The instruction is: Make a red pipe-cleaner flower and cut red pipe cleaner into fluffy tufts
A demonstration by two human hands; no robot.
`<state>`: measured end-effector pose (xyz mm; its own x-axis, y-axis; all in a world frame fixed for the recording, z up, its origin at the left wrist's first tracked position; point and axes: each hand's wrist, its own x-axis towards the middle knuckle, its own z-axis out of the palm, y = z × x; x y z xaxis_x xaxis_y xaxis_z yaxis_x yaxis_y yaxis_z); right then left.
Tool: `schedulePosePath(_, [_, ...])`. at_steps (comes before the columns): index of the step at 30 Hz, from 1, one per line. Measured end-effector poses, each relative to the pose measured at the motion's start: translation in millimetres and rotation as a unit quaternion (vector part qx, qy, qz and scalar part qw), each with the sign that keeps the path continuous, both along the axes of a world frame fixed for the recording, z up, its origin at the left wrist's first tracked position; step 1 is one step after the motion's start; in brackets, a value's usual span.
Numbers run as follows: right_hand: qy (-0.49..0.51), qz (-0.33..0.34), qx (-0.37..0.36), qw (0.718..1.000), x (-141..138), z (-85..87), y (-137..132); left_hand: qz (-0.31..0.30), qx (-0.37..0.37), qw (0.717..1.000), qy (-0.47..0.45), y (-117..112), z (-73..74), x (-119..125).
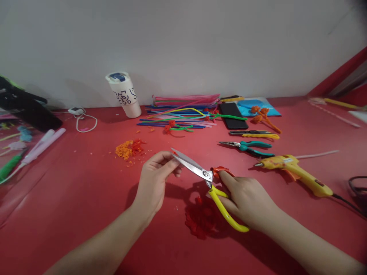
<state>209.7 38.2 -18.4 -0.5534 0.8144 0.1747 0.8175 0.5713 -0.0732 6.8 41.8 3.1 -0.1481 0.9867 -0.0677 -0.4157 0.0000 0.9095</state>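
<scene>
My right hand [249,200] grips a pair of scissors [192,165] by its handles, one yellow and one reddish. The silver blades point up and left, slightly apart at the tips. My left hand [155,179] is closed in a pinch right at those tips. A small red piece [174,153] shows between the blades by my left thumb; most of it is hidden by the fingers. On the red table below the scissors lies a pile of crinkly red pieces [200,219], partly in shadow. Orange and red clippings [126,149] are heaped beyond my left hand.
Pipe cleaners [183,109] lie along the wall, beside a white tumbler [126,95] and a phone [233,115]. To the right are a craft knife [249,133], teal-handled pliers [249,145] and a yellow glue gun [298,173] with a cord. A black bottle [25,105] lies far left.
</scene>
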Motion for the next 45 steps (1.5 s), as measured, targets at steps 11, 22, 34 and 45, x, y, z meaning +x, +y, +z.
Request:
schedulePosePath(11, [-0.005, 0.013, 0.040, 0.999, -1, -0.2, 0, -0.003, 0.003, 1.000, -0.013, 0, 2.2, 0])
schedulePosePath(22, [0.025, -0.031, 0.004, 0.999, -1, -1.0, 4, -0.006, 0.005, 1.000, 0.004, 2, -0.4, -3])
schedulePosePath(34, [0.481, -0.124, -0.426, 0.756, -23, 23.3, -3, -0.306, -0.115, 0.942, 0.074, -10, -7.3, 17])
schedulePosePath(45, [0.434, -0.103, -0.357, 0.821, -23, 21.1, -2, -0.241, -0.136, 0.953, 0.120, -14, -6.6, 26])
